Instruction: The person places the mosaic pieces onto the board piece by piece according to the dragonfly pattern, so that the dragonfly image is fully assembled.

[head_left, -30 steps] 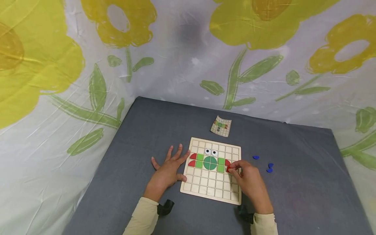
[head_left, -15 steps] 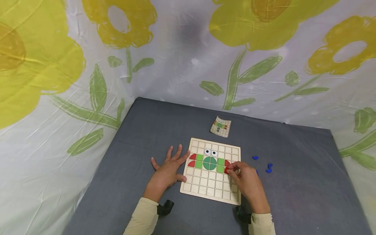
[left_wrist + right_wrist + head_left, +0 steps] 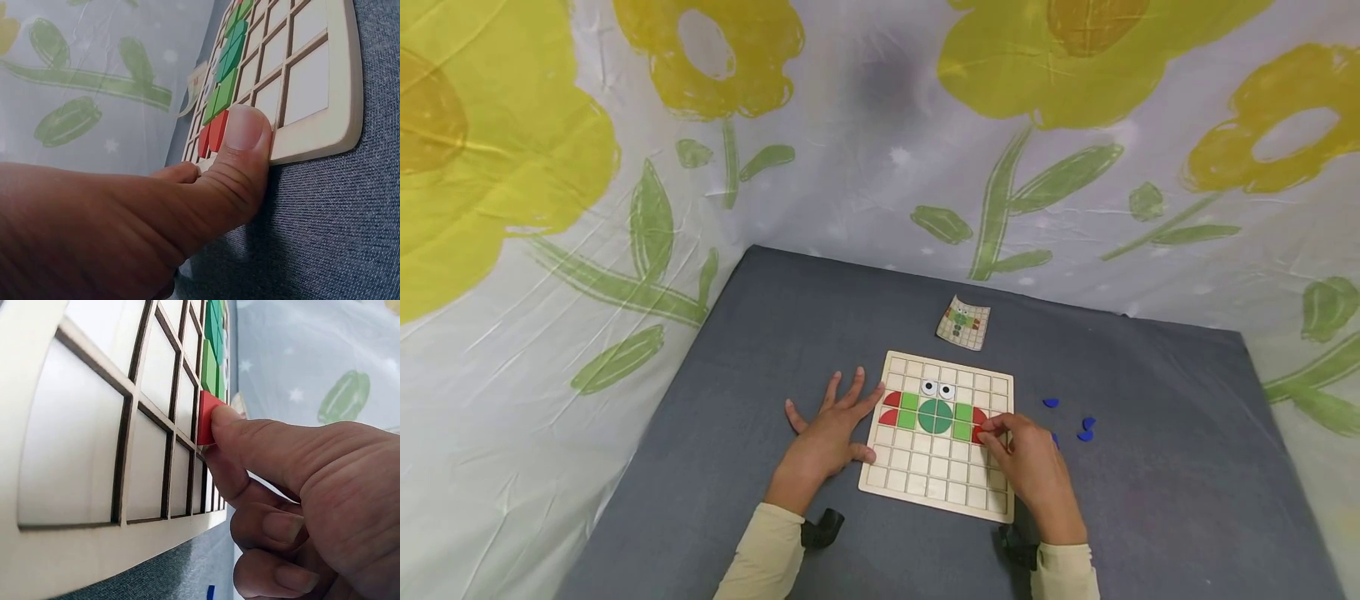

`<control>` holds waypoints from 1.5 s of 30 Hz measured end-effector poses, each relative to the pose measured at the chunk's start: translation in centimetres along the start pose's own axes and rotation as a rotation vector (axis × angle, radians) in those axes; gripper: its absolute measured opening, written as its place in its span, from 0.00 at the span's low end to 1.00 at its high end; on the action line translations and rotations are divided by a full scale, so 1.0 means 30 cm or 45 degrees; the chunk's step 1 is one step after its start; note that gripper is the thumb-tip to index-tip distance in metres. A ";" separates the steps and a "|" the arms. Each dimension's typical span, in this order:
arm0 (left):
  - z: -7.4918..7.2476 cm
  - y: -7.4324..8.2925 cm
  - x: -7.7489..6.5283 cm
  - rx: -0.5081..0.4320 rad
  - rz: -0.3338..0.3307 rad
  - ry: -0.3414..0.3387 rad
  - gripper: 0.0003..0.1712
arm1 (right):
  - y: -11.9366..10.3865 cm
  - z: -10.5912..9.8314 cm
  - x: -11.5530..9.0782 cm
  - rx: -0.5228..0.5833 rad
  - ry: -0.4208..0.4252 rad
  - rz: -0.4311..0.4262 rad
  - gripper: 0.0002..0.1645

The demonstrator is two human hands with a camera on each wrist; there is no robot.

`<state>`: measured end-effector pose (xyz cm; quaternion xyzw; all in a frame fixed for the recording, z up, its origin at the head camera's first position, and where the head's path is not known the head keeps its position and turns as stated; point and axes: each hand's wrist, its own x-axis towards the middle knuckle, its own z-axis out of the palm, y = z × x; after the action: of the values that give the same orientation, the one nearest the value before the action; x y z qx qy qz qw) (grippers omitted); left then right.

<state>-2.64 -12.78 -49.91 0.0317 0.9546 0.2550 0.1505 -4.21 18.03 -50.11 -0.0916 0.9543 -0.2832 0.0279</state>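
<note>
A wooden grid board [image 3: 925, 495] lies flat, bearing a pattern of coloured tiles. My right hand [image 3: 1037, 467] pinches a red tile [image 3: 205, 422] between thumb and fingertips, at the cell below another red quarter-round tile [image 3: 979, 414] and right of a light green square [image 3: 961, 430]. In the right wrist view the red tile is against the grid, its far side hidden by the thumb. Spread beside the board's left edge, my left hand [image 3: 823, 443] rests its thumb and index fingertip on the rim. Two eye tiles [image 3: 937, 390] stand above the dark green circle [image 3: 935, 416] at mid-pattern.
Several blue pieces [image 3: 1051, 402] lie on the grey cloth right of the board, one partly behind my right hand. A curled pattern card [image 3: 964, 323] sits beyond the board's far edge. Flower-printed fabric [image 3: 850, 167] rises behind the table.
My right hand has moved slightly left, bringing the red tile from the cell's edge down into line with the tiles around it. A blue piece has come into view by that hand. The left hand stays put.
</note>
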 end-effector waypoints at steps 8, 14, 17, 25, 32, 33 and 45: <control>0.006 -0.007 0.001 -0.006 0.009 0.006 0.63 | -0.005 0.001 -0.003 -0.011 0.012 0.007 0.08; 0.007 -0.009 0.001 -0.012 0.012 0.014 0.62 | -0.007 0.003 0.000 -0.023 0.009 0.022 0.08; 0.008 -0.009 0.002 -0.012 0.015 0.019 0.62 | -0.007 0.005 0.002 -0.028 0.005 0.032 0.08; 0.008 -0.006 0.003 -0.001 0.002 0.003 0.62 | -0.006 -0.001 0.000 -0.019 0.006 0.022 0.07; 0.006 -0.005 0.004 0.000 0.009 0.003 0.63 | 0.055 -0.037 -0.013 -0.016 0.123 -0.024 0.08; 0.004 -0.004 0.005 0.001 0.010 0.002 0.62 | 0.069 -0.050 -0.017 -0.027 0.143 -0.023 0.08; -0.002 0.000 0.004 0.006 -0.010 -0.023 0.63 | 0.239 -0.202 -0.079 -0.133 0.241 0.029 0.09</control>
<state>-2.77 -12.78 -49.90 0.0305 0.9540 0.2517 0.1600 -3.67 27.62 -48.95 -0.0549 0.9670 -0.2403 -0.0640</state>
